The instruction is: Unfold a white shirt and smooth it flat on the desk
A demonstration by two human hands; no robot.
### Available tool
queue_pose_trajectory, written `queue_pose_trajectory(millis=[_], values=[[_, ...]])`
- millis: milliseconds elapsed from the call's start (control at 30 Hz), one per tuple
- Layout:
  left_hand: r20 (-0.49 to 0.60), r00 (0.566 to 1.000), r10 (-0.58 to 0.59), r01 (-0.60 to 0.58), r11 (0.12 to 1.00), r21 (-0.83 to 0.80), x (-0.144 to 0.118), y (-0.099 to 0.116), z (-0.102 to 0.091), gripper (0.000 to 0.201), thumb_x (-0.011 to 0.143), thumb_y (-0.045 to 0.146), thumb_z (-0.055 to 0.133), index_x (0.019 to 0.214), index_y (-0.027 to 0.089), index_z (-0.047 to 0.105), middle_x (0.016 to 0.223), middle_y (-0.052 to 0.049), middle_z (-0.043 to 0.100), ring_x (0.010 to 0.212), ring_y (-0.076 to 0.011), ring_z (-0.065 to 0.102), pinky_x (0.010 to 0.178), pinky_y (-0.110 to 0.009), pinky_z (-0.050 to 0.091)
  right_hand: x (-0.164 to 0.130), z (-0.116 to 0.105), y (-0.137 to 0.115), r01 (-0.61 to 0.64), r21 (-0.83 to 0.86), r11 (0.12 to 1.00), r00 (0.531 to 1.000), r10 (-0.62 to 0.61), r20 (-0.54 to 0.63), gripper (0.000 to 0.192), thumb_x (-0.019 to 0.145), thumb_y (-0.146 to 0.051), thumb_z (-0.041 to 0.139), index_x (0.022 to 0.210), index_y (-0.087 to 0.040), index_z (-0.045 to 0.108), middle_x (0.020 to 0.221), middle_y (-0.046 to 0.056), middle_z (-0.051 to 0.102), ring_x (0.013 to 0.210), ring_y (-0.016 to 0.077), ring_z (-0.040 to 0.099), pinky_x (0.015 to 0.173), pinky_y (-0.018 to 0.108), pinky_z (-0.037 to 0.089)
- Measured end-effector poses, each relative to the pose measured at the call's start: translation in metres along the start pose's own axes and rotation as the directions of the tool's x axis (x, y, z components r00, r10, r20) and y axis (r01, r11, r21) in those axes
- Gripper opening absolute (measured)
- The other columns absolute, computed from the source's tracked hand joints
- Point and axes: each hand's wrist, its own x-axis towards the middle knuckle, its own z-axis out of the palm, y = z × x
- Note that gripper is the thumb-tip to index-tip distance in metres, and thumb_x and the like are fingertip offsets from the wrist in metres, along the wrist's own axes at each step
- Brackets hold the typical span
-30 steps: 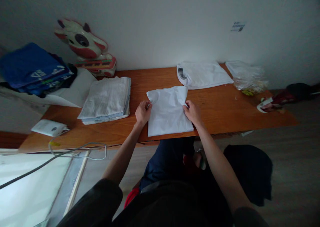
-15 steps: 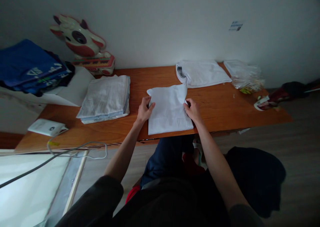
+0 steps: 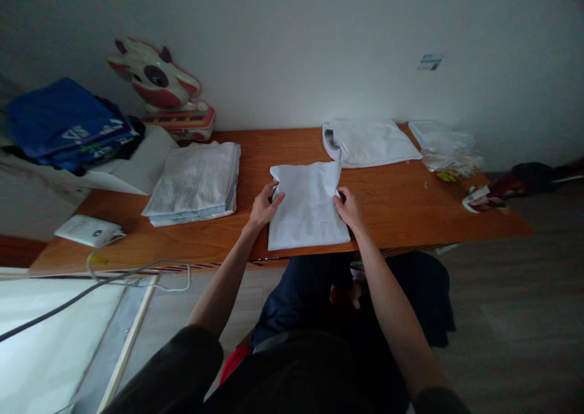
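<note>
Wooden table [image 3: 387, 204]; white cloth [image 3: 308, 210] at front edge, left hand [image 3: 266, 206] and right hand [image 3: 350, 208] pinching its sides. Folding looks mostly done; top edge remains uneven. White garment [image 3: 376, 143] lies behind.

Left arm [image 3: 223, 286] and right arm [image 3: 390, 292] reach forward, bare forearms slanting inward toward each other; dark sleeves [image 3: 189, 356] cover upper arms. Left hand [image 3: 263, 208] palm inward and down, thumb angled inward, index finger pointing ahead, small gap between tips. Right hand [image 3: 351, 209] roughly level with it, well apart, thumb and index finger bent close in light pinch. Wrists nearly straight. Remaining fingers seem curled under; dim light hides tips.
</note>
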Motion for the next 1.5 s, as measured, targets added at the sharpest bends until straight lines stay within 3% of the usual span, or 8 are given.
queue_pose_trajectory(millis=[367, 600, 767, 900, 1033, 1200, 1367, 1500], values=[[-0.008, 0.980, -0.200, 0.184, 0.916, -0.356, 0.036, 0.024, 0.007, 0.051, 0.072, 0.054, 0.088, 0.102, 0.016, 0.073, 0.099, -0.010, 0.081, 0.096, -0.0284, 0.076, 0.084, -0.037, 0.059, 0.004, -0.002, -0.007, -0.050, 0.256, 0.965, 0.998, 0.042, 0.039, 0.026, 0.090, -0.044, 0.067, 0.108, -0.026, 0.067, 0.112, 0.008, 0.077, 0.106, 0.0289, 0.071, 0.101, 0.046, 0.055], [0.302, 0.953, -0.022, 0.193, 0.813, -0.550, -0.014, 0.080, -0.043, 0.065, 0.098, 0.079, 0.051, 0.089, 0.019, 0.074, 0.081, -0.009, 0.075, 0.086, -0.0297, 0.076, 0.078, -0.043, 0.060, -0.030, -0.073, -0.042, -0.252, 0.710, 0.657, 0.965, 0.116, 0.235, 0.052, 0.086, -0.079, 0.067, 0.086, -0.027, 0.066, 0.081, 0.002, 0.069, 0.072, 0.0218, 0.064, 0.066, 0.035, 0.052], [0.392, 0.919, -0.054, 0.029, 0.997, 0.069, -0.044, 0.088, -0.019, 0.065, 0.101, 0.080, 0.048, 0.084, 0.022, 0.073, 0.084, -0.009, 0.076, 0.087, -0.0283, 0.074, 0.085, -0.043, 0.058, -0.042, -0.065, -0.065, -0.240, 0.433, 0.869, 0.890, 0.019, 0.455, 0.047, 0.101, -0.070, 0.058, 0.091, -0.025, 0.068, 0.080, 0.003, 0.070, 0.075, 0.0222, 0.067, 0.073, 0.035, 0.054], [0.335, 0.942, -0.016, -0.179, 0.821, 0.543, -0.044, 0.078, 0.019, 0.039, 0.090, 0.060, 0.081, 0.099, 0.023, 0.072, 0.103, -0.010, 0.077, 0.104, -0.0320, 0.072, 0.093, -0.042, 0.055, -0.051, -0.019, -0.076, 0.108, -0.099, 0.989, 0.931, -0.066, 0.359, 0.051, 0.094, -0.065, 0.074, 0.122, -0.022, 0.070, 0.113, 0.013, 0.072, 0.107, 0.0333, 0.068, 0.097, 0.048, 0.056], [0.371, 0.928, 0.038, -0.248, 0.807, 0.537, -0.014, 0.064, 0.030, 0.017, 0.095, 0.038, 0.078, 0.098, 0.023, 0.071, 0.104, -0.009, 0.076, 0.103, -0.0283, 0.071, 0.092, -0.039, 0.054, -0.038, 0.004, -0.064, 0.257, -0.340, 0.905, 0.936, -0.146, 0.319, 0.065, 0.091, -0.056, 0.080, 0.143, -0.020, 0.064, 0.135, 0.019, 0.063, 0.127, 0.0426, 0.060, 0.110, 0.058, 0.052], [0.333, 0.943, 0.021, -0.169, 0.891, 0.421, 0.024, 0.045, 0.017, 0.011, 0.089, 0.019, 0.074, 0.099, 0.022, 0.071, 0.090, -0.004, 0.074, 0.085, -0.0220, 0.070, 0.078, -0.033, 0.052, 0.001, 0.001, -0.033, 0.170, -0.195, 0.966, 0.953, -0.111, 0.281, 0.038, 0.096, -0.027, 0.064, 0.133, -0.019, 0.067, 0.123, 0.016, 0.069, 0.116, 0.0356, 0.068, 0.106, 0.054, 0.056], [0.108, 0.994, -0.016, -0.011, 0.970, 0.243, 0.017, 0.017, -0.036, 0.014, 0.090, 0.021, 0.070, 0.104, 0.021, 0.069, 0.083, 0.000, 0.070, 0.075, -0.0180, 0.066, 0.072, -0.029, 0.051, -0.003, -0.047, 0.017, 0.024, 0.085, 0.996, 0.994, -0.034, 0.107, 0.042, 0.092, -0.029, 0.062, 0.133, -0.024, 0.064, 0.122, 0.011, 0.074, 0.112, 0.0304, 0.071, 0.104, 0.051, 0.058], [0.022, 1.000, 0.017, -0.024, 0.936, 0.350, -0.012, 0.013, -0.069, 0.023, 0.090, 0.016, 0.066, 0.112, 0.022, 0.071, 0.101, -0.006, 0.074, 0.095, -0.0239, 0.071, 0.088, -0.037, 0.057, -0.020, -0.094, 0.043, -0.048, -0.048, 0.998, 0.999, 0.049, 0.014, 0.065, 0.088, -0.030, 0.066, 0.151, -0.021, 0.053, 0.130, 0.015, 0.069, 0.117, 0.0333, 0.068, 0.103, 0.054, 0.058]])
